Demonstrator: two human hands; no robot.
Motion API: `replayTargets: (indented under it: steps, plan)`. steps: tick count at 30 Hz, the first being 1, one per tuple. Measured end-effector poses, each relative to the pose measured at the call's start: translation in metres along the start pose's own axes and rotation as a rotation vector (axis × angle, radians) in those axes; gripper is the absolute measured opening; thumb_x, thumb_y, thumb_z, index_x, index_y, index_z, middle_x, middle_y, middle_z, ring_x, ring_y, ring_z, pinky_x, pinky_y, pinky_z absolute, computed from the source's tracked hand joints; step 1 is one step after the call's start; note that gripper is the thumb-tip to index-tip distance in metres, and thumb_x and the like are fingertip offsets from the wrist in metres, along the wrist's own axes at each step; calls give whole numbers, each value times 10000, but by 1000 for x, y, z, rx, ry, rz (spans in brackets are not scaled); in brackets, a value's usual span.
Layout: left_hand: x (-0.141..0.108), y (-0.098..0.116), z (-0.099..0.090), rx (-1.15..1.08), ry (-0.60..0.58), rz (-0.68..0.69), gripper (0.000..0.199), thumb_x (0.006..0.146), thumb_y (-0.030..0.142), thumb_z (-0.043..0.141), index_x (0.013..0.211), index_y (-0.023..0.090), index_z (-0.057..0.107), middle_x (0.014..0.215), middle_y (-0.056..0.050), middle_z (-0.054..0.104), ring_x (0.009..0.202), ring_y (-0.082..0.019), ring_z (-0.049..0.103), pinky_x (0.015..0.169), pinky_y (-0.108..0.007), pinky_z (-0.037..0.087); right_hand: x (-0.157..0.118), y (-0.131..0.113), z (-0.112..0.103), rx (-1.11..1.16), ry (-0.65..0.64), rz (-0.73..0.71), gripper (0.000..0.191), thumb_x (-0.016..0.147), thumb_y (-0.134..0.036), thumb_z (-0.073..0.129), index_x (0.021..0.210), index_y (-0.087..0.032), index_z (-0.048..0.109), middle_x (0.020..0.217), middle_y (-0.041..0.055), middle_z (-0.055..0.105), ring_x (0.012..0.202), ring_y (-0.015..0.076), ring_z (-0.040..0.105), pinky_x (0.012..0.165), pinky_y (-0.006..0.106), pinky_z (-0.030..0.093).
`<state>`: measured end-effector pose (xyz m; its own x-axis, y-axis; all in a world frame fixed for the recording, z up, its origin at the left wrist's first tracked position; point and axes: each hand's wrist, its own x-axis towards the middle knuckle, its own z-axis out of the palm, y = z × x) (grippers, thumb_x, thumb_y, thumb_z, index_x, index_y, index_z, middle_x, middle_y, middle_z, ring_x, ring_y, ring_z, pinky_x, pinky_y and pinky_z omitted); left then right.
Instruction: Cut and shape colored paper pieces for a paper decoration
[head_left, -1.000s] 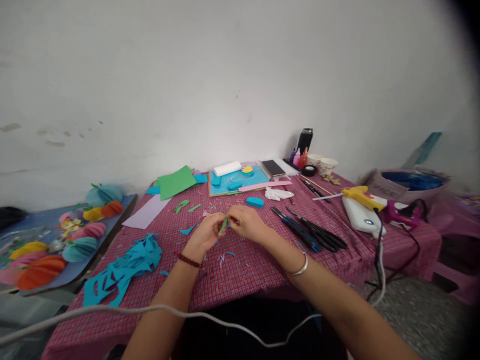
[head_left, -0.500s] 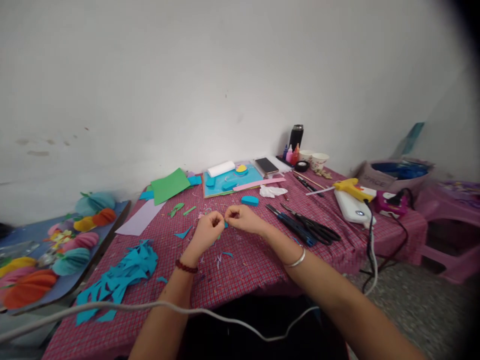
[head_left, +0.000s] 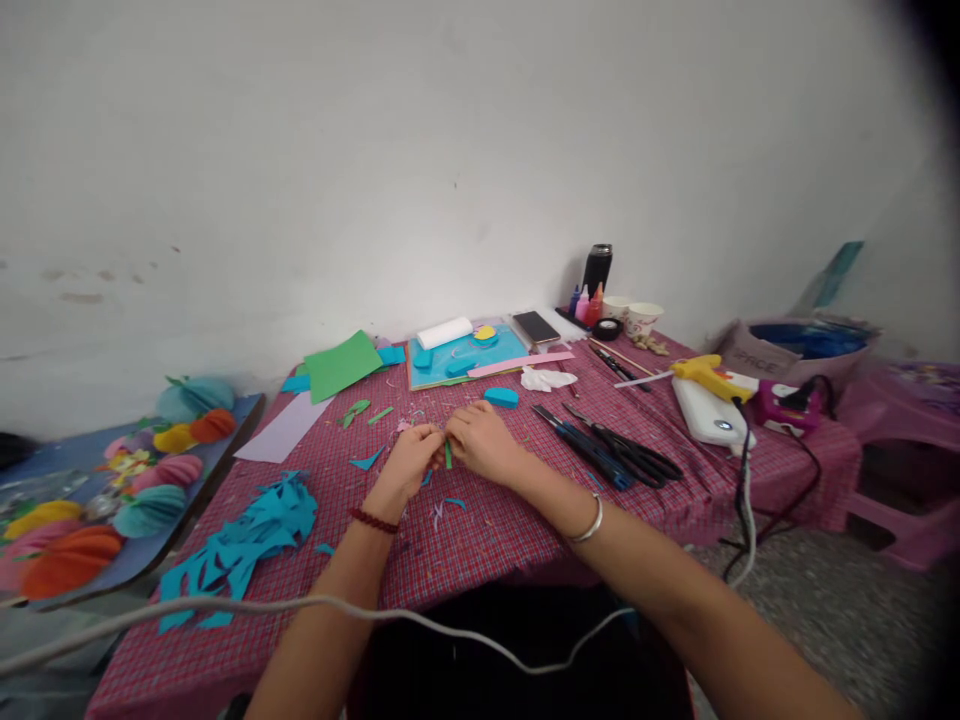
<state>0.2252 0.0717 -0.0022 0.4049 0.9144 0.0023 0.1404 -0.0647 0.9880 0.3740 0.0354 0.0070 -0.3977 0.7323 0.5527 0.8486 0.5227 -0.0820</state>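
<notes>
My left hand (head_left: pixel 416 458) and my right hand (head_left: pixel 484 440) meet over the middle of the table, fingers pinched together. A small green paper strip (head_left: pixel 448 455) shows between the fingertips, its lower end pointing toward me; both hands grip it, though the fingers cover its upper part. Just beyond them lies a blue paper piece with a rounded edge (head_left: pixel 501 397). To the left are green paper leaves (head_left: pixel 354 412), another green strip (head_left: pixel 380 415) and a blue scrap (head_left: pixel 367 460).
Blue paper cuttings (head_left: pixel 262 530) heap at left. Scissors (head_left: pixel 630 450) and a blue-handled cutter (head_left: pixel 585 450) lie right, near a yellow glue gun (head_left: pixel 705 373) on a white power bank (head_left: pixel 705 415). A white cable (head_left: pixel 420 622) crosses before me. Paper ornaments (head_left: pixel 75 560) sit on a side table.
My hands have come closer together and turned more palm-down, and the green strip now shows below the fingertips. The view has shifted slightly.
</notes>
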Motion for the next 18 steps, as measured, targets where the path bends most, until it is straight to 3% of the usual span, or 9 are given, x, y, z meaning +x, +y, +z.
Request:
replayTargets:
  steps: [4,10,15,18]
  plan:
    - [2,-4,0,67,54,36,163,641,224,513,489,186,467,409,46,441,370,-77,366,406,-207,257,-1,-2,3,28,-43,9,78,826,-145,516,832,-151,593,862,100,644,852,218,546,826,372,315]
    - [1,2,0,198,189,185,102,615,159,552,524,179,511,489,46,472,482,-94,404,491,-212,273,2,6,15,678,20,347,112,771,-85,483,754,-163,562,743,24,593,700,147,526,669,261,383]
    - [0,3,0,408,191,393,97,679,151,529,588,184,535,542,37,493,520,-108,428,529,-227,284,5,13,21,856,1,416,120,788,-160,457,686,-168,518,594,-39,499,545,104,463,525,208,364]
    - [-1,2,0,450,173,426,112,697,153,516,591,183,531,547,35,489,521,-108,432,529,-227,292,5,14,22,921,17,446,77,739,-153,489,666,-168,509,592,-48,484,535,93,436,518,204,344]
